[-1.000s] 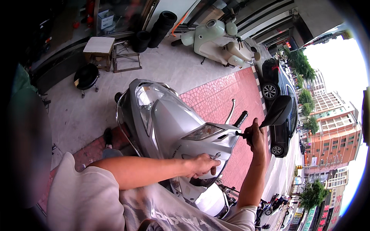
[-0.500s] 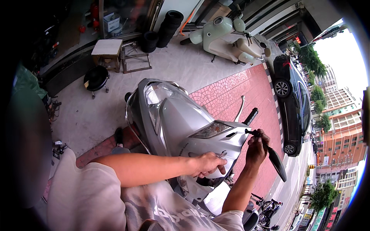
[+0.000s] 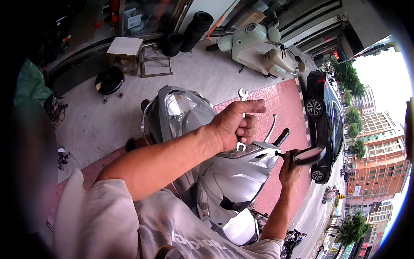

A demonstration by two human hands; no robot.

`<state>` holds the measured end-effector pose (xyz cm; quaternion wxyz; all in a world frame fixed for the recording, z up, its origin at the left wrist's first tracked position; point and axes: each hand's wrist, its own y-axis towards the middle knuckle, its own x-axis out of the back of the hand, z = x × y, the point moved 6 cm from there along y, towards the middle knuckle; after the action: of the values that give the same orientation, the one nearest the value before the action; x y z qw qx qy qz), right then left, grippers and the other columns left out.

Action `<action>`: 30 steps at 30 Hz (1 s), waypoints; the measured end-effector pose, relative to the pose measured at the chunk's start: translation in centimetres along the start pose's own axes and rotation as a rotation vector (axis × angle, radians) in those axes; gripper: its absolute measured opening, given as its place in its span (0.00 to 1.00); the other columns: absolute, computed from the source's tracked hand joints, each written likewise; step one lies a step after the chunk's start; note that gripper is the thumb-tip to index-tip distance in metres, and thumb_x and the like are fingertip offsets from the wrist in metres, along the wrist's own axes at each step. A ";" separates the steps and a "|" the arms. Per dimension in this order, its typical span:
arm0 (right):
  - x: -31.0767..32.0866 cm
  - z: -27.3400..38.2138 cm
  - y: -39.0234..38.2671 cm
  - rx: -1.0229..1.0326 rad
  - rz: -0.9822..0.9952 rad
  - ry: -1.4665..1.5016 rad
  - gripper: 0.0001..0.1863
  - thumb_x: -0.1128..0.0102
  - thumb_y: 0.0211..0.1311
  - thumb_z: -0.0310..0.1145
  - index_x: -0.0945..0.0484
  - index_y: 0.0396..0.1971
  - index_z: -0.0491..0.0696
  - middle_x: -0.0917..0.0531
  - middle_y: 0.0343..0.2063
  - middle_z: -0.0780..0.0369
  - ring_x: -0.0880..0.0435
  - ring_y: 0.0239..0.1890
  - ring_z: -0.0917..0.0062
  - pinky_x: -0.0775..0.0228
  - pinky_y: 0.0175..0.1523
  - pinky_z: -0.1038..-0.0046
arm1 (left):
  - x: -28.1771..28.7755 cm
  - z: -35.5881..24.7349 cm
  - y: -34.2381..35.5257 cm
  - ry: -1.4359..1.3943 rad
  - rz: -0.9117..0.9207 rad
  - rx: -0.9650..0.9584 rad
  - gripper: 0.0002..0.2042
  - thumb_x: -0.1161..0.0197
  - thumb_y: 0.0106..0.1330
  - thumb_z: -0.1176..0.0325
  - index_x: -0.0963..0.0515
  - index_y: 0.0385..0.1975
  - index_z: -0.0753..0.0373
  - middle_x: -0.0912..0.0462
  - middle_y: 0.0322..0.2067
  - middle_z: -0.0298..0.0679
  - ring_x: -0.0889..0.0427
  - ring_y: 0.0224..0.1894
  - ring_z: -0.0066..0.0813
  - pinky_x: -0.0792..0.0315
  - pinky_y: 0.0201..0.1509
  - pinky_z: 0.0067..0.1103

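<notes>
Scooter [image 3: 230,179] is biggest: silver, right in front of the person. Prob. v. heavy; hard glossy panels, slick & easily scratched by metal. For steadying it, black grip [image 3: 282,137] looks a better hold than the thin trim.

Mirror [image 3: 309,155] is next: off the scooter's R side, nr the grip, glass part-turned to view, a bit blurred. R hand [image 3: 290,167] is closed around its base, just behind the head. Should be light but top-heavy, so it'd swing if pinched far down. Housing prob. stiff plastic; glass is the fragile bit. Hold at base, fingers off glass.

Wrench [image 3: 243,97] is smaller: bare metal, in L hand [image 3: 236,123], fist curled round the middle w/ a digit or two sticking out & an end showing either side. Likely dense, rigid, slippery if oily; mid-shaft hold is OK for carrying, far end gives more leverage.

Smallest is stem [image 3: 280,154]: thin, black, betw. R hand & panel edge. Can't tell if its tip is seated or only touching. Prob. stiff, so keep it straight.
</notes>
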<state>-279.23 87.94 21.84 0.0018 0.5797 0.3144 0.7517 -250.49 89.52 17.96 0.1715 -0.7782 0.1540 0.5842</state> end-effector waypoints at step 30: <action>4.0 -5.5 -3.8 -0.563 -0.359 1.328 0.26 0.51 0.78 0.55 0.23 0.33 0.46 0.15 0.43 0.49 0.23 0.22 0.76 0.34 0.26 0.77 | 2.9 18.0 -1.6 1.054 -0.010 0.513 0.17 0.37 0.68 0.55 0.13 0.37 0.64 0.32 0.15 0.33 0.37 0.14 0.22 0.43 0.16 0.26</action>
<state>-286.70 89.89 22.83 0.0829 -0.0797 0.1346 0.9842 -264.43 98.90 10.68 0.2575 -0.8980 0.3515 0.0614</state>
